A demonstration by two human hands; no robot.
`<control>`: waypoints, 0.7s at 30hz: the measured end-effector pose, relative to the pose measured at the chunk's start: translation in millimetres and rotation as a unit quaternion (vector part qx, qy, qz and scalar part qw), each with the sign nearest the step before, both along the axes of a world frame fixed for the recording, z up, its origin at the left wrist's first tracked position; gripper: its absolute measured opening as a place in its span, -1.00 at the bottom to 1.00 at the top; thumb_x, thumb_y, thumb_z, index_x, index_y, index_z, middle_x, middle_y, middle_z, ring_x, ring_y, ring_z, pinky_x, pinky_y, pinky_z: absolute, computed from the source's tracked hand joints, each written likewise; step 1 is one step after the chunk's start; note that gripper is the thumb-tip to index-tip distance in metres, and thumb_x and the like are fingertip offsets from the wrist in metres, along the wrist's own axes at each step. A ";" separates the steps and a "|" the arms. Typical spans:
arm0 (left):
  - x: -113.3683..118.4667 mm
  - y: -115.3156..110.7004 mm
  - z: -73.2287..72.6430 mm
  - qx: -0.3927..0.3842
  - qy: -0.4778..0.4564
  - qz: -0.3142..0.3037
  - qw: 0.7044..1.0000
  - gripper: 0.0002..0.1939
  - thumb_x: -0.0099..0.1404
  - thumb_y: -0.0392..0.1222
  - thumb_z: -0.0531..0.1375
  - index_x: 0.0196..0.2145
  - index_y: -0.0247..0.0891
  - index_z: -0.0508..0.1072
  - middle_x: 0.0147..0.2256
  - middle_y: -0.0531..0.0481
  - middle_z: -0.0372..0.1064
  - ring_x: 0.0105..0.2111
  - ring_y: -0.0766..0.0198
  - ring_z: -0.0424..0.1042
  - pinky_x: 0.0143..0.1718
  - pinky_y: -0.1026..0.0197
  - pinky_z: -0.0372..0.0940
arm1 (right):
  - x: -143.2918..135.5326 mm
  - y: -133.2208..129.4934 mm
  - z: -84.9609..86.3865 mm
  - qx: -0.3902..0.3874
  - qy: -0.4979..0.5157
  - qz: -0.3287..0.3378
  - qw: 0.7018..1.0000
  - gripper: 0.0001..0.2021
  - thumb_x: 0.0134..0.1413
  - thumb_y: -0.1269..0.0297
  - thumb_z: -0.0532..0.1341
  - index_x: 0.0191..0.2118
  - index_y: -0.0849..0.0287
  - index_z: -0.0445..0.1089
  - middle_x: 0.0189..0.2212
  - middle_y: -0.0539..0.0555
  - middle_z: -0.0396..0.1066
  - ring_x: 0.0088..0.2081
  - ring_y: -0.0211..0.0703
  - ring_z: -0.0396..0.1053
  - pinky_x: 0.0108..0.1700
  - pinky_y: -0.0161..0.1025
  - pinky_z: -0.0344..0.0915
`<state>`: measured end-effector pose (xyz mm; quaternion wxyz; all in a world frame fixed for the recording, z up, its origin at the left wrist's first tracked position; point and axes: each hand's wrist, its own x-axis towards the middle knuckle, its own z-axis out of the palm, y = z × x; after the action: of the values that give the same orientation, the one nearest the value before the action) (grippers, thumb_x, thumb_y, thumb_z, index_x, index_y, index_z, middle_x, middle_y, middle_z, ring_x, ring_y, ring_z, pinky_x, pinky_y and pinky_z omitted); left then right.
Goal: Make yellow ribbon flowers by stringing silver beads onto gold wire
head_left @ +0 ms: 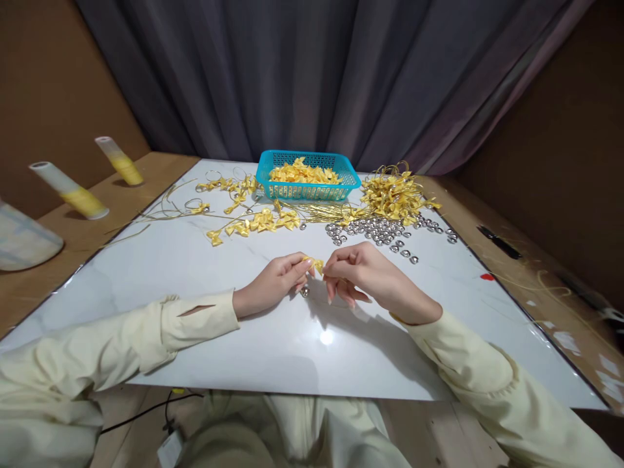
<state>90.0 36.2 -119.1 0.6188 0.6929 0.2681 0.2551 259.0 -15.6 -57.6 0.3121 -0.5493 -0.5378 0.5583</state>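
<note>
My left hand [280, 279] pinches a small yellow ribbon bow [316, 265] between thumb and fingertips, just above the white tabletop. From the other side, my right hand [363, 273] has its thumb and forefinger closed at the bow's right edge, the other fingers curled below. Whether a thin cord also lies in that pinch is too small to make out. A shiny silver bead [305, 292] shows right under my left fingertips. Beyond the hands lie a loose row of yellow bows [263, 222] and a spread of silver beads [380, 229].
A turquoise basket [307, 193] heaped with yellow bows stands at the back. To its right is a pile of bows on gold cords [394, 195]. Yellow-wrapped spools [80, 198] stand on the left; a black pen-like tool [500, 242] and a red scrap [487, 277] lie right.
</note>
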 end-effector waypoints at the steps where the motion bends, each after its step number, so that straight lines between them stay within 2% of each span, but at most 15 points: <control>1: -0.4 -0.9 0.7 0.020 0.011 0.007 1.000 -0.68 0.35 0.01 -0.02 -0.40 -0.29 0.27 -0.61 0.15 0.09 -0.58 0.40 0.12 -0.50 0.31 0.09 | -1.9 -0.5 -0.7 -0.001 -0.002 -0.006 1.000 -0.83 -0.14 0.43 0.09 -0.66 0.28 0.30 -0.71 0.09 0.38 -0.79 -0.38 0.18 -0.79 -0.46 -0.06; 7: -3.1 -5.0 5.9 0.135 0.076 0.043 0.987 -0.67 0.37 -0.09 -0.05 -0.52 -0.26 0.19 -0.61 0.15 0.10 -0.58 0.41 0.11 -0.48 0.33 0.07 | -11.0 -2.4 -2.1 -0.011 -0.002 -0.032 0.999 -0.79 -0.11 0.47 0.07 -0.68 0.27 0.26 -0.73 0.08 0.37 -0.80 -0.38 0.16 -0.80 -0.47 -0.10; 14: -4.7 -6.2 3.6 0.195 0.084 0.056 0.976 -0.72 0.38 -0.14 -0.06 -0.46 -0.27 0.25 -0.61 0.16 0.09 -0.59 0.42 0.10 -0.50 0.35 0.05 | -13.4 -3.4 -10.1 0.015 0.007 -0.033 0.999 -0.80 -0.08 0.51 0.06 -0.64 0.27 0.27 -0.74 0.02 0.35 -0.79 -0.38 0.20 -0.79 -0.47 -0.06; 18: -6.2 -8.4 2.1 0.241 0.089 0.043 0.965 -0.74 0.37 -0.19 -0.04 -0.45 -0.28 0.28 -0.60 0.16 0.11 -0.57 0.43 0.13 -0.47 0.36 0.06 | -17.9 -3.6 -13.7 0.032 -0.015 -0.041 0.999 -0.77 -0.04 0.53 0.07 -0.65 0.27 0.24 -0.75 0.00 0.33 -0.80 -0.42 0.18 -0.75 -0.48 -0.04; 21: -7.0 -9.5 1.3 0.236 0.086 0.051 0.966 -0.76 0.38 -0.18 -0.05 -0.40 -0.28 0.29 -0.59 0.17 0.10 -0.57 0.43 0.12 -0.47 0.36 0.06 | -18.0 -2.7 -13.2 0.041 -0.023 -0.035 0.998 -0.76 0.04 0.47 0.10 -0.62 0.27 0.25 -0.73 0.01 0.35 -0.79 -0.43 0.18 -0.74 -0.47 -0.02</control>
<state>83.0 26.7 -117.8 0.3981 0.8243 0.2875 0.2816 241.0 -18.3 -70.8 0.3412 -0.5674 -0.5477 0.5116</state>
